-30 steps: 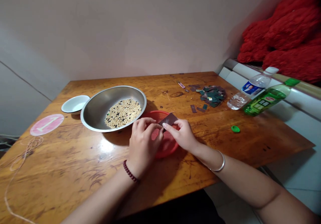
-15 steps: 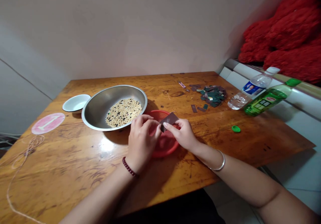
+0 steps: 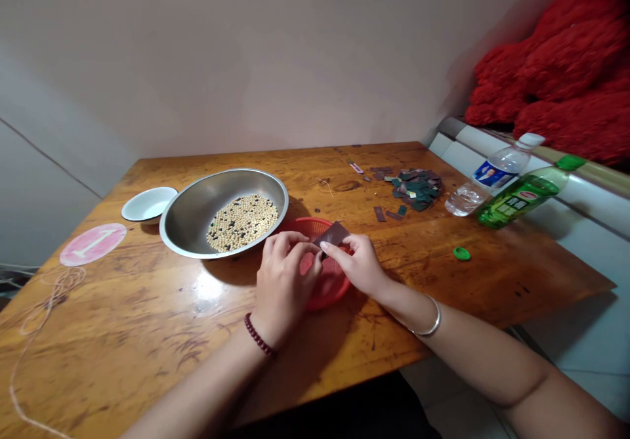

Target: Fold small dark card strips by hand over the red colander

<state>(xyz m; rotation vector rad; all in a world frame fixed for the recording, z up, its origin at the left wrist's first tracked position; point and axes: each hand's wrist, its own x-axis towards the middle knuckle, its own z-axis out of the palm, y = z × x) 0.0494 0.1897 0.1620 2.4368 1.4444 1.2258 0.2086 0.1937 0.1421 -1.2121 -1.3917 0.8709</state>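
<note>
Over a red mesh basket (image 3: pixel 339 288), both hands meet at a small dark brown rectangular piece (image 3: pixel 335 232). My right hand (image 3: pixel 361 265) pinches it, thumb on top. My left hand (image 3: pixel 288 268) is closed at its left edge, thumb and fingertips pressed together there; a small dark bit shows by the thumb, too small to name. Just left of the basket stands a wide steel basin (image 3: pixel 189 219) with pale yellow beans (image 3: pixel 243 222) in it, black ones mixed among them.
A white bowl (image 3: pixel 147 204), a pink oval card (image 3: pixel 93 243) and tangled string (image 3: pixel 54 294) lie left. To the right are dark cut pieces (image 3: pixel 418 188), a pink-handled cutter (image 3: pixel 355 167), a clear bottle (image 3: pixel 497 173), a green bottle (image 3: pixel 522 196) and a green cap (image 3: pixel 461 254).
My left hand has shifted slightly right, its fingers now closer against the brown piece and my right thumb. My right hand holds the piece in nearly the same place.
</note>
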